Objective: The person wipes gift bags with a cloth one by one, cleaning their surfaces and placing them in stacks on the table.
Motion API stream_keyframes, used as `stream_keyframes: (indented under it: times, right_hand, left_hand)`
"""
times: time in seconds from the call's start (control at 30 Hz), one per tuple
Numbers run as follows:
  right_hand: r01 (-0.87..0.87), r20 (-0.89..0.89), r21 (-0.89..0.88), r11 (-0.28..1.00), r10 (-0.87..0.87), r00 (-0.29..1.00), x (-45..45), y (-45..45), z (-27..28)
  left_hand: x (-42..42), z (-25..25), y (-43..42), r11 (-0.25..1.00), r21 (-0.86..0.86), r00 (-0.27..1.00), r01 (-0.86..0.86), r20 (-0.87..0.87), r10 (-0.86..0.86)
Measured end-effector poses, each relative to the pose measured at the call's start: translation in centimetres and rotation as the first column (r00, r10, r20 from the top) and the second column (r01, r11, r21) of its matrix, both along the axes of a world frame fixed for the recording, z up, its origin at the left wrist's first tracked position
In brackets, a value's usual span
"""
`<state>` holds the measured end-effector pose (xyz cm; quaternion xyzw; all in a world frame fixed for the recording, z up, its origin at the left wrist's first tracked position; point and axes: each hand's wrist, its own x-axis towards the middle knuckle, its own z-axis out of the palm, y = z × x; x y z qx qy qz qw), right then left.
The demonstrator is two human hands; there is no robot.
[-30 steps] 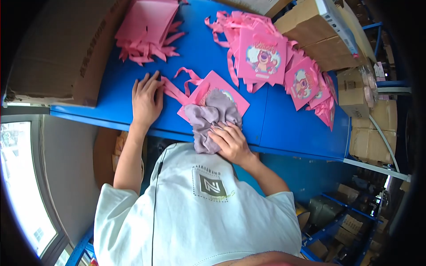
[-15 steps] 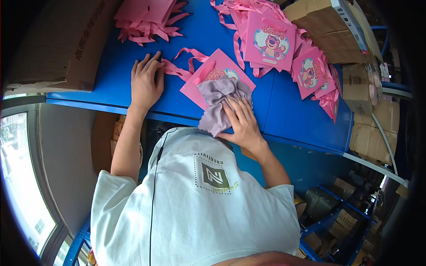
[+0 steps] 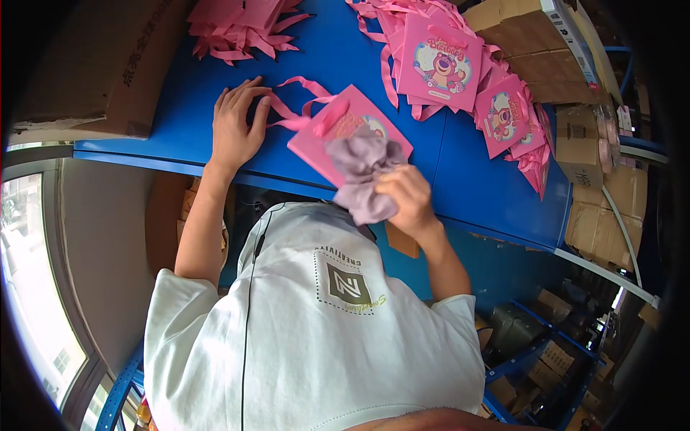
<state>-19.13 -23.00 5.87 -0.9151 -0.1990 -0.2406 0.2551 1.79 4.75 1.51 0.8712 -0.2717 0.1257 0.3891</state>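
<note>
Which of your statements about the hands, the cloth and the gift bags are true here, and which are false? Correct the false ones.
1. The right hand holds a greyish-purple cloth. True.
2. The cloth is spread out flat and smooth. False: it is bunched up and hides part of the pink gift bag.
3. The gift bag's ribbon handles extend toward the left hand. True.
4. The left hand holds a second cloth. False: it holds no cloth and rests on the blue tabletop.
5. The top bag of the pile at the far right-hand side shows a cartoon bear. True.
</note>
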Motion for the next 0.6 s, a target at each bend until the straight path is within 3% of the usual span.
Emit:
stream_keyframes:
  times: [0.03, 0.07, 0.1, 0.13, 0.17, 0.2, 0.27, 0.33, 0.37, 0.43, 0.47, 0.6]
  right_hand:
    - [-0.001, 0.001, 0.002, 1.000, 0.001, 1.000, 0.2, -0.7, 0.4]
    - [0.117, -0.018, 0.264, 0.957, -0.117, 0.993, 0.1, -1.6, 0.8]
    - [0.229, -0.067, 0.503, 0.834, -0.226, 0.972, 0.2, -2.1, 1.2]
    - [0.323, -0.046, 0.543, 0.775, -0.356, 0.933, 1.1, -2.0, 2.7]
    - [0.405, -0.029, 0.583, 0.704, -0.480, 0.877, 2.2, -1.8, 3.9]
    - [0.406, -0.023, 0.583, 0.704, -0.484, 0.875, 3.1, -1.9, 3.6]
    - [0.391, -0.142, 0.713, 0.583, -0.425, 0.894, 5.1, -2.0, 2.5]
    - [0.407, -0.169, 0.689, 0.600, -0.413, 0.895, 6.7, -1.6, 1.2]
    - [0.427, -0.200, 0.664, 0.614, -0.405, 0.892, 7.4, -1.4, 0.4]
    - [0.468, -0.264, 0.609, 0.640, -0.392, 0.881, 8.3, -1.1, -0.8]
    - [0.462, -0.266, 0.608, 0.645, -0.383, 0.885, 8.7, -1.1, -1.1]
    - [0.542, 0.072, 0.150, 0.827, -0.556, 0.828, 9.9, -1.6, -2.0]
  left_hand:
    - [-0.1, 0.4, 0.1, 0.998, -0.058, 0.998, 0.025, -0.062, -0.028]
    - [-0.2, 0.7, 0.1, 0.992, -0.117, 0.991, 0.049, -0.121, -0.063]
    - [-0.3, 0.9, -0.1, 0.981, -0.178, 0.978, 0.073, -0.178, -0.105]
    - [-0.4, 1.1, -0.4, 0.981, -0.179, 0.978, 0.081, -0.175, -0.112]
    - [-0.6, 1.3, -0.7, 0.927, -0.349, 0.921, 0.138, -0.299, -0.250]
    - [-0.9, 1.6, -1.1, 0.843, -0.513, 0.832, 0.161, -0.389, -0.396]
    - [-1.8, 2.1, -1.8, 0.609, -0.788, 0.584, 0.095, -0.451, -0.675]
    - [-3.3, 3.0, -2.9, 0.687, -0.720, 0.515, -0.097, -0.627, -0.584]
    - [-3.2, 2.6, -2.9, 0.686, -0.720, 0.521, -0.106, -0.628, -0.578]
    - [-2.8, 1.2, -3.1, 0.830, -0.543, 0.550, 0.130, -0.657, -0.516]
    - [-2.9, 1.0, -3.1, 0.831, -0.543, 0.554, 0.120, -0.658, -0.510]
    - [-2.9, 0.6, -3.7, 0.805, -0.590, 0.595, -0.060, -0.669, -0.446]
